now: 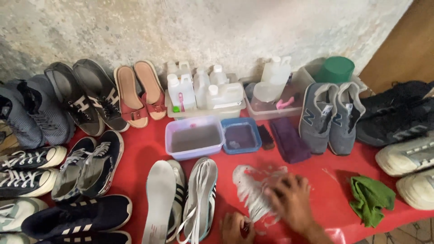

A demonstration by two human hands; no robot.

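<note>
A mottled, stained plaster wall backs a bench covered in red sheeting, crowded with footwear and cleaning gear.

Near the front edge lies a white insole, smeared with soapy foam that has spread onto the red cover around it. The right hand lies on its right side, fingers curled and blurred as if scrubbing; whether it grips a brush or cloth underneath I cannot tell. The left hand is closed, pinching the insole's near end against the bench. The insole looks thin, light and floppy, and wet with suds it is likely slippery, so it would probably handle best pinned flat at one end or pinched by an edge rather than lifted from the middle.

Just left of it lie a pair of white striped sneakers, with a second insole and loose laces laid on them. Behind are a lilac tub of cloudy water, a smaller blue tub, a dark brush and a purple cloth. A crumpled green rag sits to the right. Farther back stand trays of white plastic bottles, with a green pot off to their right. Grey sneakers, pink sandals and many dark and white shoes line both sides.
</note>
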